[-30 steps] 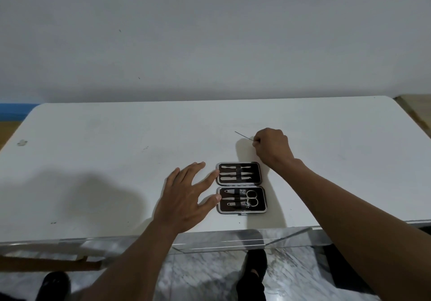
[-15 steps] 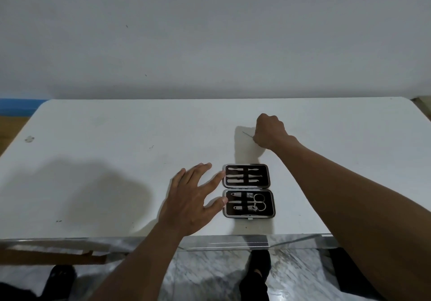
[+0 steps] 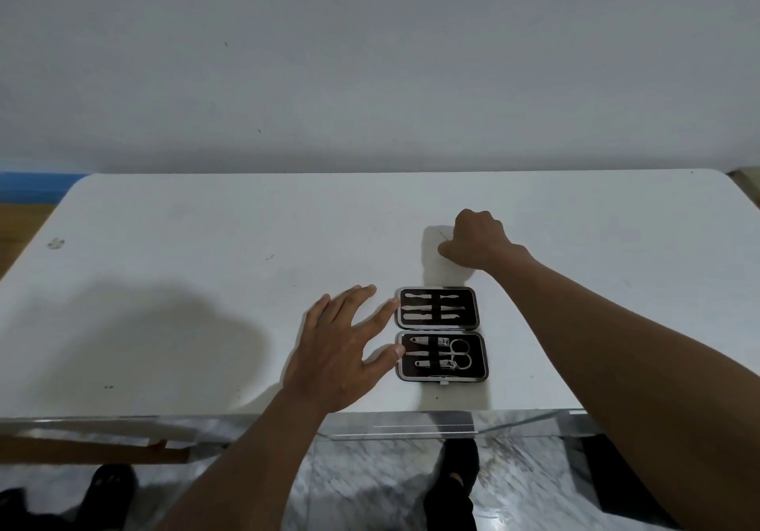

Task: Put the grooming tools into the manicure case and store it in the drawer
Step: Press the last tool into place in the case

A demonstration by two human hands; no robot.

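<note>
Low and centre in the frame, the left hand lies spread flat and empty on the white worktop, fingertips touching the left edge of the open manicure case. The case shows 2 dark halves, tools strapped crosswise. Up and right of it, the right hand is curled, pinching a thin metal tool. That hand must travel down-frame, turning the tool to lie left-right.

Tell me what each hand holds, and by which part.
The right hand pinches a thin metal tool by one end. The left hand holds nothing, spread beside the open manicure case.
</note>
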